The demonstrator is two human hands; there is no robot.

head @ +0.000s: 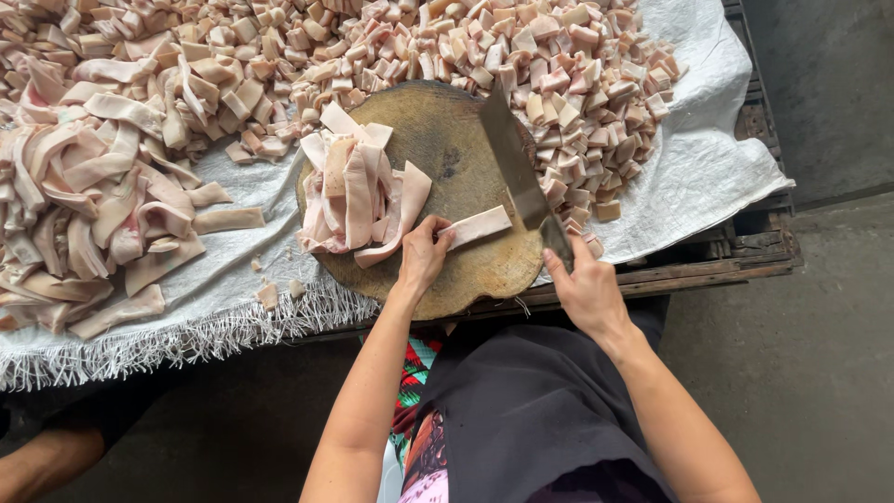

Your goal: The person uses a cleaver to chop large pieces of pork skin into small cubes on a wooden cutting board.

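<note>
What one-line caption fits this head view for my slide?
Left hand steadies a pale meat strip on a round wooden board; right hand grips a cleaver.

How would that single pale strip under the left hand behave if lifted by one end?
The strip would likely droop: the strips heaped on the round board fold limply over each other. It looks moist, so probably slippery. The left hand pins it flat; the right hand holds the cleaver.

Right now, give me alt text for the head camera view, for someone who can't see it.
A person's left hand holds a pale meat strip on a round wooden board while the right hand grips a cleaver. Strips and cut cubes lie around.
</note>
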